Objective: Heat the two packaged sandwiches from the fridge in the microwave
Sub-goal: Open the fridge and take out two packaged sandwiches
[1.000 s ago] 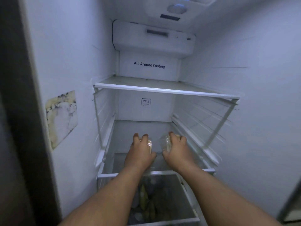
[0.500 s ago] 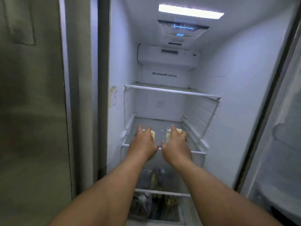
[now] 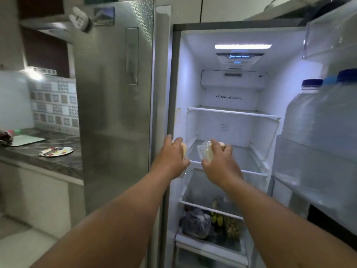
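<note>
Two packaged sandwiches (image 3: 207, 151) are pinched in curled fingers, one by the left hand (image 3: 172, 157), one by the right hand (image 3: 220, 161), at frame centre, before the fridge shelf (image 3: 251, 172).

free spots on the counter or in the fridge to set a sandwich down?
Counter: bare stone between the painted plate and the fridge's closed door. Fridge: the top shelf shows bare; so does the middle shelf behind the hands. Crowded: the bottom drawer, full of produce, and the door bin of water bottles.
</note>
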